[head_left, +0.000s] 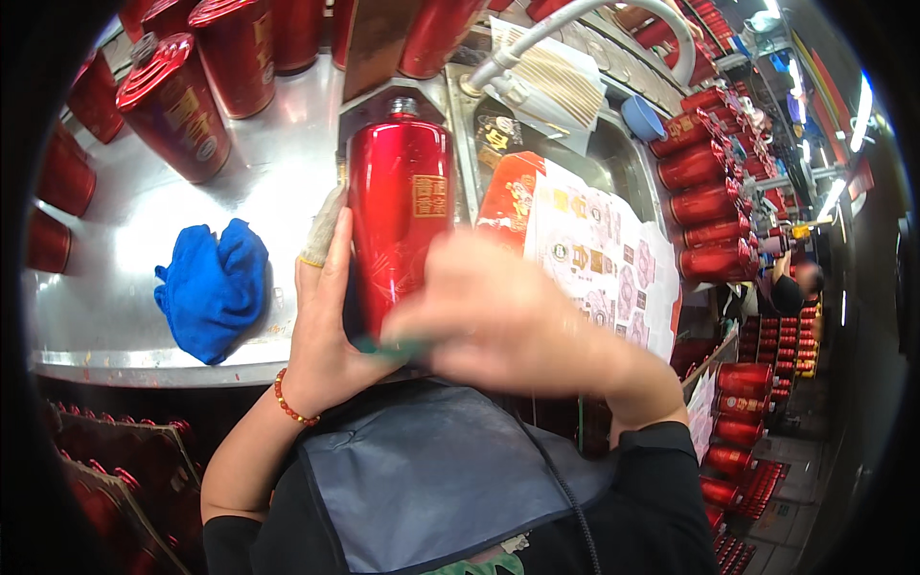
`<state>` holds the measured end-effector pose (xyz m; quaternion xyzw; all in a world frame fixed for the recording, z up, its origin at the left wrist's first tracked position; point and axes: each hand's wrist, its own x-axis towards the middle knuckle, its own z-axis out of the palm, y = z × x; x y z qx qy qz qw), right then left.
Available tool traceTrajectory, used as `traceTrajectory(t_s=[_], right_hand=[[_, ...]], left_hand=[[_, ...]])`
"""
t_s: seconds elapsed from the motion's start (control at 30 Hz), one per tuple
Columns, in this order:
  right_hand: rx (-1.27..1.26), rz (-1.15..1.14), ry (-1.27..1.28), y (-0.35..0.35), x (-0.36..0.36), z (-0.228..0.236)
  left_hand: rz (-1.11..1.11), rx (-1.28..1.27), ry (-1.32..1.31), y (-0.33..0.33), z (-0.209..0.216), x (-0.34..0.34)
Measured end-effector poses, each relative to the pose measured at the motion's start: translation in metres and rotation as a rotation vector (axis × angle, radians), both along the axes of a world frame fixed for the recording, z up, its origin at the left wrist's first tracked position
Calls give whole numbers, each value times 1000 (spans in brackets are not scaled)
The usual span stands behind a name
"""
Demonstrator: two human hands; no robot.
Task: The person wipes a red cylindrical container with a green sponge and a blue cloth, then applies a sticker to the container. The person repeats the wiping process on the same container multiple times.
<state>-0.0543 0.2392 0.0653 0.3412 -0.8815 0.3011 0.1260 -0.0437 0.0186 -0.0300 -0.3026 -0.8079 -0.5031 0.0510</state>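
A glossy red bottle (402, 192) with a gold square label lies or leans before me, its metal-coloured neck pointing away. My left hand (331, 321) grips its left side near the base; a pale finger cot covers one fingertip, and a beaded bracelet circles the wrist. Over the bottle's lower right side, my right hand (479, 311) is smeared by motion, its fingers curled in. A blurred green thing (398, 347) shows beneath those fingers, by my left thumb; its kind is unclear.
A crumpled blue cloth (213, 287) lies on the metal table (125, 321). Several red bottles (177, 120) stand at the far left. Printed sheets (599, 254) lie by the sink on the right, under a curved faucet (575, 11). Stacked red containers (709, 192) line the right side.
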Motion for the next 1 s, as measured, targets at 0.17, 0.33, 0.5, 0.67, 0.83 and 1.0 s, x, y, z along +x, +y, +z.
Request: traceTrajectory(t_s=[0.17, 0.33, 0.5, 0.67, 0.83, 1.0], right_hand=[[314, -243, 393, 3, -5, 15], [-5, 37, -177, -7, -1, 12], [247, -153, 367, -21, 3, 10], [145, 10, -266, -16, 35, 16], [57, -383, 210, 3, 31, -10], [-266, -253, -436, -7, 70, -17]], left_hand=[[33, 1, -28, 2, 4, 5], [64, 43, 24, 6, 3, 6], [84, 63, 64, 6, 5, 5], [55, 69, 60, 3, -1, 6], [-40, 6, 2, -6, -1, 1], [-112, -40, 3, -13, -12, -7]])
